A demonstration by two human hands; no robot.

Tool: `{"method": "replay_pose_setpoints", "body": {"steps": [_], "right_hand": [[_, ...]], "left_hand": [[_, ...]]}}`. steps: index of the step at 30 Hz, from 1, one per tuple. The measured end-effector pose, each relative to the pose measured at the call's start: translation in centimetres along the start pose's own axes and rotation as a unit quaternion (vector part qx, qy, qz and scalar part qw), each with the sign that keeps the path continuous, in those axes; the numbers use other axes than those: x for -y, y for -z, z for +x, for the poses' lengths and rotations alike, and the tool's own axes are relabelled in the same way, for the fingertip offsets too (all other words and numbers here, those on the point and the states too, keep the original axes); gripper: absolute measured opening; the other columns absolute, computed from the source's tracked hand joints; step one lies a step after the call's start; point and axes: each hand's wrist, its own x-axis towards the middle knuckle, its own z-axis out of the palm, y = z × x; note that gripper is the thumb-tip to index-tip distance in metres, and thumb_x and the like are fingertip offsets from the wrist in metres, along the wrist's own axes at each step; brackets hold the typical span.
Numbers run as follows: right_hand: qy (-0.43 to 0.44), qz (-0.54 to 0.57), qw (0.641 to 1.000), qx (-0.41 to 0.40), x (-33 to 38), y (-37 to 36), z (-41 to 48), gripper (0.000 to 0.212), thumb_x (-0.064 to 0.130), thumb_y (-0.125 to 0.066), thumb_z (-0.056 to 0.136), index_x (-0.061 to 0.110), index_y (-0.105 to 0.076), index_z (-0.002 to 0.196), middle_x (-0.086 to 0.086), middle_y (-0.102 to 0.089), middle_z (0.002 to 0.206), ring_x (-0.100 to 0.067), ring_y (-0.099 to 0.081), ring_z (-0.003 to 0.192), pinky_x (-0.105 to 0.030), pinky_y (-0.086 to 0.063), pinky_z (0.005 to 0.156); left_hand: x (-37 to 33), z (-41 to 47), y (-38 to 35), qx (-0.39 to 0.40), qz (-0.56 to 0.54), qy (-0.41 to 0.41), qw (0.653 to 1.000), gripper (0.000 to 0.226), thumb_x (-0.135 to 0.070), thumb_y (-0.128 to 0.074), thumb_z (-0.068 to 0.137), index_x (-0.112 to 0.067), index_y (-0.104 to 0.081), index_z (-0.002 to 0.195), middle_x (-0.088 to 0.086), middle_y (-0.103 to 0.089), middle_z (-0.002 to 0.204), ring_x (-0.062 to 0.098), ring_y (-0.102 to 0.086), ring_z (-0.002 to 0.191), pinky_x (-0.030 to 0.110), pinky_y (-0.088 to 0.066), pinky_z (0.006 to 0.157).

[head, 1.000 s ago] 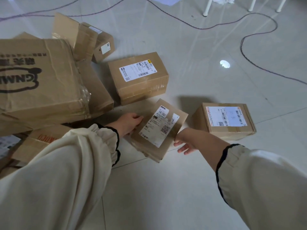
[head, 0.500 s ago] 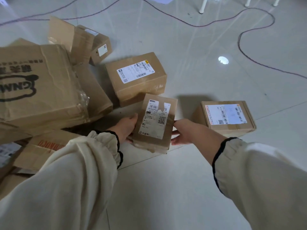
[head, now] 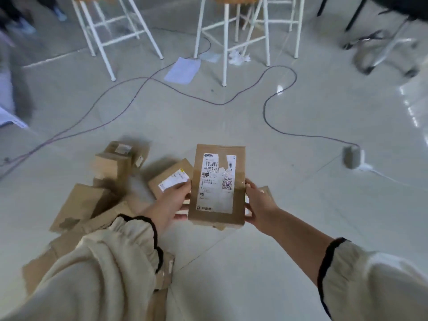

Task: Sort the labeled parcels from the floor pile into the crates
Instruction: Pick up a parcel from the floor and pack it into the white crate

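- My left hand (head: 172, 201) has its fingers (head: 183, 185) clamped on the left edge of the parcel (head: 217, 187), and my right hand (head: 260, 205) has its fingers closed on the right edge, so both hands carry it.
- I hold the parcel in the air above the floor (head: 254, 262), upright, with its white label (head: 217, 179) facing me; the barcode and a QR code can be read.
- The floor pile (head: 111, 181) lies at 9 to 10 o'clock from the parcel, with another labeled box (head: 171, 177) just behind my left hand.
- I judge that the step in hand is reading the label to decide the crate.
- No crate is visible here, so the next move calls for turning to find the right one and carrying the parcel there.
- Cables (head: 268, 112) and stools (head: 227, 38) stand at 12 o'clock; I should step carefully.
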Motion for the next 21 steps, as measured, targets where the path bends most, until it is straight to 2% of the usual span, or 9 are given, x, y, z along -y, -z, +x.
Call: {"method": "replay_pose_setpoints", "body": {"steps": [2, 4, 6, 8, 12, 13, 15, 17, 21], "right_hand": [[0.014, 0.016, 1.000, -0.019, 5.6, 2.3, -7.0, 0.035, 0.031, -0.030, 0.098, 0.044, -0.063, 0.098, 0.006, -0.060, 0.101, -0.019, -0.055, 0.100, -0.045, -0.048, 0.094], [0.033, 0.045, 0.998, -0.031, 10.8, 4.7, -14.2, 0.032, 0.028, -0.031, 0.100, 0.041, -0.059, 0.109, 0.008, -0.061, 0.097, -0.020, -0.055, 0.099, -0.050, -0.042, 0.103], [0.058, 0.068, 0.995, -0.044, 14.8, 7.1, -21.6, 0.031, 0.028, -0.032, 0.101, 0.040, -0.049, 0.124, 0.007, -0.061, 0.112, -0.021, -0.053, 0.106, -0.050, -0.039, 0.104], [0.087, 0.070, 0.991, -0.073, 17.5, 9.4, -28.4, 0.030, 0.036, -0.034, 0.100, 0.043, -0.046, 0.127, 0.005, -0.055, 0.129, -0.021, -0.049, 0.121, -0.044, -0.041, 0.098], [0.113, 0.122, 0.979, -0.116, 19.6, 14.0, -38.7, 0.032, 0.038, -0.036, 0.099, 0.047, -0.048, 0.127, 0.009, -0.059, 0.125, -0.019, -0.054, 0.117, -0.047, -0.039, 0.105], [0.124, 0.130, 0.976, -0.127, 19.9, 15.1, -40.6, 0.032, 0.036, -0.035, 0.099, 0.046, -0.048, 0.126, 0.011, -0.060, 0.119, -0.017, -0.056, 0.112, -0.044, -0.041, 0.103], [0.140, 0.151, 0.966, -0.155, 20.5, 16.9, -44.1, 0.031, 0.029, -0.032, 0.099, 0.044, -0.052, 0.117, 0.012, -0.061, 0.104, -0.013, -0.057, 0.094, -0.037, -0.045, 0.088], [0.148, 0.177, 0.952, -0.198, 20.1, 18.4, -47.2, 0.030, 0.024, -0.030, 0.098, 0.041, -0.053, 0.108, 0.013, -0.059, 0.093, -0.010, -0.055, 0.082, -0.034, -0.044, 0.080], [0.159, 0.223, 0.924, -0.268, 18.1, 21.2, -53.2, 0.034, 0.024, -0.029, 0.099, 0.042, -0.053, 0.115, 0.014, -0.057, 0.092, -0.009, -0.054, 0.081, -0.029, -0.046, 0.068]], "left_hand": [[-6.9, -5.9, -0.7, 0.017, 0.018, -0.007, 1.000, 0.031, -0.051, -0.046, 0.094, -0.028, -0.064, 0.103, -0.012, -0.069, 0.077, 0.012, -0.060, 0.069, 0.033, -0.047, 0.080], [-13.7, -11.6, -1.7, 0.051, 0.040, -0.022, 0.998, 0.033, -0.053, -0.048, 0.092, -0.027, -0.065, 0.103, -0.014, -0.071, 0.077, 0.014, -0.064, 0.076, 0.038, -0.047, 0.086], [-20.1, -18.0, -3.0, 0.076, 0.063, -0.056, 0.993, 0.033, -0.050, -0.052, 0.091, -0.024, -0.065, 0.106, -0.007, -0.074, 0.091, 0.020, -0.066, 0.086, 0.041, -0.047, 0.093], [-25.3, -23.8, -4.4, 0.106, 0.088, -0.092, 0.986, 0.030, -0.048, -0.055, 0.090, -0.024, -0.066, 0.104, -0.004, -0.074, 0.095, 0.022, -0.068, 0.088, 0.040, -0.047, 0.092], [-30.8, -32.2, -8.0, 0.185, 0.145, -0.121, 0.964, 0.026, -0.050, -0.059, 0.087, -0.027, -0.068, 0.094, -0.005, -0.074, 0.091, 0.021, -0.069, 0.086, 0.039, -0.048, 0.089], [-31.6, -33.5, -9.0, 0.201, 0.152, -0.126, 0.959, 0.025, -0.050, -0.059, 0.087, -0.027, -0.068, 0.092, -0.005, -0.074, 0.089, 0.021, -0.069, 0.085, 0.040, -0.048, 0.090], [-33.3, -36.2, -11.4, 0.235, 0.167, -0.139, 0.948, 0.025, -0.049, -0.059, 0.088, -0.025, -0.067, 0.089, -0.003, -0.074, 0.089, 0.022, -0.068, 0.086, 0.042, -0.047, 0.093], [-34.2, -38.8, -13.7, 0.275, 0.181, -0.149, 0.932, 0.025, -0.048, -0.059, 0.088, -0.025, -0.065, 0.089, -0.001, -0.073, 0.091, 0.024, -0.067, 0.088, 0.044, -0.046, 0.095], [-34.8, -42.9, -18.5, 0.356, 0.225, -0.159, 0.893, 0.025, -0.049, -0.056, 0.090, -0.025, -0.063, 0.091, 0.000, -0.071, 0.091, 0.022, -0.066, 0.086, 0.042, -0.045, 0.096]]}}
